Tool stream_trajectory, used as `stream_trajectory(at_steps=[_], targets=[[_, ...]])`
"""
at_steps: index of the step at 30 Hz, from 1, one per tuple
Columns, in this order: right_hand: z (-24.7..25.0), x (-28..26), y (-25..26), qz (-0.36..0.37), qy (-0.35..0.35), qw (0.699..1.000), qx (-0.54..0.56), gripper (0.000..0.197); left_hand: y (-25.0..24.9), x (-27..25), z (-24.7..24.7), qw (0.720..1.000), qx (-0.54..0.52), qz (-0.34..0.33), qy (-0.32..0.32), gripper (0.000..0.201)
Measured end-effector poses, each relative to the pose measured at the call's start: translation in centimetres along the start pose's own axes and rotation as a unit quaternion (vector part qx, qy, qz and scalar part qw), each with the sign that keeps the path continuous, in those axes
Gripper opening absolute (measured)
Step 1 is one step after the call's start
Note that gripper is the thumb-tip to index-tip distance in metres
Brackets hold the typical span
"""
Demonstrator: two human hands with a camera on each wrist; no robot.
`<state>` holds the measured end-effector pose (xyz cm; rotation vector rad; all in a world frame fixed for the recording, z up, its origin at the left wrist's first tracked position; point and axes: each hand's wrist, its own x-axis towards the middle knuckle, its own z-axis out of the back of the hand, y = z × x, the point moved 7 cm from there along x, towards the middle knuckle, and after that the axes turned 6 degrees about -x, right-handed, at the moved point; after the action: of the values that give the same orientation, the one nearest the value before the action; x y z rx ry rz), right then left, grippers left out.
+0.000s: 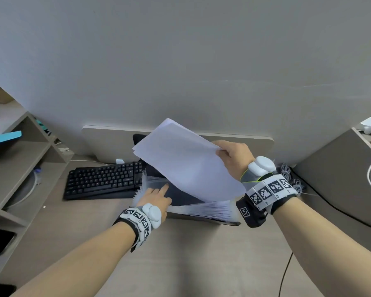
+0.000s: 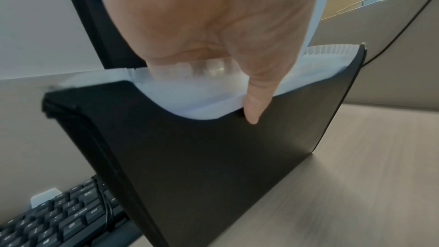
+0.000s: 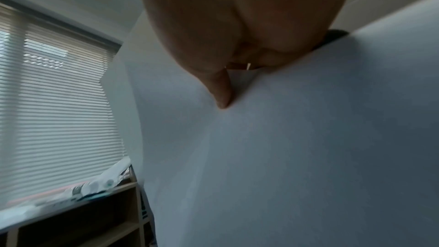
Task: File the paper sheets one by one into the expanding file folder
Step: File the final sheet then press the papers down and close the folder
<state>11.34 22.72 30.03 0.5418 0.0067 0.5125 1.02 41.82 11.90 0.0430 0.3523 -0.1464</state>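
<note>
Fingers of the right hand [image 1: 234, 158] pinch a white paper sheet [image 1: 186, 161] at its right edge; in the right wrist view the thumb lies flat on the near face and the other fingers are hidden behind the paper. More than one layer shows at the top corner, so I cannot tell whether one sheet or several are held. The sheet hangs tilted above the expanding file folder [image 1: 201, 209], its long axis running from upper left to lower right, its lower edge just over the fanned translucent dividers.

Left hand [image 1: 156, 198]: fingers are dipped into the folder's mouth, curled over a divider and pulling a pocket open, thumb on the outside of the black front cover. In the left wrist view the fingertips show through the frosted plastic.

Judgement: the pocket opening lies below and to the left of the pinching fingers, between the two hands. The lower edge must be brought parallel to the divider line before it goes down; at the present slant a corner would likely catch on a neighbouring divider.

Folder stands on the surface [image 1: 191, 254], the keyboard [image 1: 103, 179] just to its left.
</note>
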Motion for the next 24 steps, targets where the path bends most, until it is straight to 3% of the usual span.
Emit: stream_trajectory(at_steps=[5, 11, 18, 24], targets=[[-0.1, -0.3, 0.9, 0.039, -0.010, 0.997, -0.061, 0.006, 0.4, 0.0, 0.0, 1.000, -0.018, 0.002, -0.006, 0.033], [-0.7, -0.2, 2.1, 0.097, 0.026, 0.988, -0.117, 0.003, 0.3, 0.1, -0.2, 0.999, -0.025, -0.017, -0.024, 0.028], [0.1, 1.1, 0.5, 0.020, -0.008, 1.000, 0.007, 0.013, 0.8, 0.9, -1.1, 0.999, -0.036, -0.022, -0.003, 0.042], [0.5, 2.7, -1.8, -0.046, -0.015, 0.997, 0.060, 0.034, 0.6, 1.1, -1.4, 0.999, 0.002, -0.030, 0.021, 0.046]])
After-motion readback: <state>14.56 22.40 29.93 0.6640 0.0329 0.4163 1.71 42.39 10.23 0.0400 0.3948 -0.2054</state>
